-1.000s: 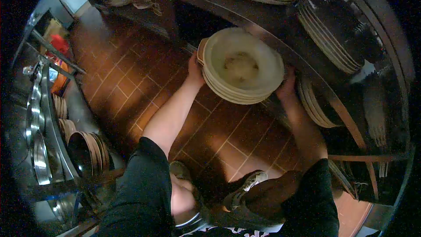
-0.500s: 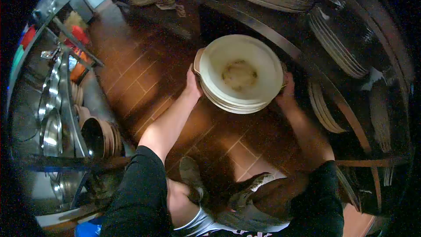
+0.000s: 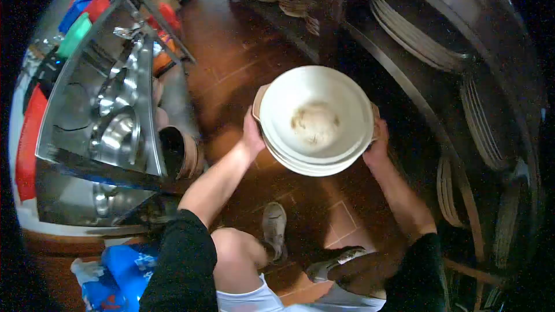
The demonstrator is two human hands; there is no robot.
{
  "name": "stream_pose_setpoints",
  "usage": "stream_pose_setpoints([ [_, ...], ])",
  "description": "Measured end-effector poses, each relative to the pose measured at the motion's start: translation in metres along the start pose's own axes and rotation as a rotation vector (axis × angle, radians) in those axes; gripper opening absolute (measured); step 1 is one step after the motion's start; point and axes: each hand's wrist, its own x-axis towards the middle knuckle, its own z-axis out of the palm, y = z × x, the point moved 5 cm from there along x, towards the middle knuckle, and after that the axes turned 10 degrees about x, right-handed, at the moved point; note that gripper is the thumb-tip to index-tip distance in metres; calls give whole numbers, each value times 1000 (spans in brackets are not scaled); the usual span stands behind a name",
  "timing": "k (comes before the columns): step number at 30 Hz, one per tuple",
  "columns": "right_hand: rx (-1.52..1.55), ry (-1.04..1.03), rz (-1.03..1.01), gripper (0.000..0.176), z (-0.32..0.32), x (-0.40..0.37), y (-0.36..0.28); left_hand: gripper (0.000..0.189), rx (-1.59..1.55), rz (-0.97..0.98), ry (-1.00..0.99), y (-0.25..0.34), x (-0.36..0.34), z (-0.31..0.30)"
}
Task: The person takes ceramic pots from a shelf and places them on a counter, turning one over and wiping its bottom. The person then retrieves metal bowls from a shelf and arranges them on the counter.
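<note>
A stack of white bowls (image 3: 315, 121) with side handles is held out in front of me, above the tiled floor. The top bowl faces up and has brownish marks on its bottom. My left hand (image 3: 252, 133) is closed around the handle side at the left. On the opposite side, my right hand (image 3: 377, 145) grips the other handle. Some fingers of both hands are hidden beneath the stack.
To the left, a metal shelf (image 3: 156, 138) carries steel pans (image 3: 118, 136) and stacked dark-lined pots (image 3: 179, 153). Stacks of plates (image 3: 410, 34) fill the rack on the right. A blue bag (image 3: 124, 277) lies at the lower left.
My view has turned, so the shelves shift rightward and more of the left side shows. Both hands still hold the bowls, which sit slightly lower in view. One foot has shifted.
</note>
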Motion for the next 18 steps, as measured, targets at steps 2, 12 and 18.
stream_pose_setpoints([
  [2,82,208,179,49,13,-4,11,52,-93,-89,120,12,-7,-26],
  [12,-6,172,273,46,116,-25,-48,48,-222,27,362,114,-111,44],
  [18,-51,98,305,49,205,-77,-112,48,241,240,504,188,-184,104],
])
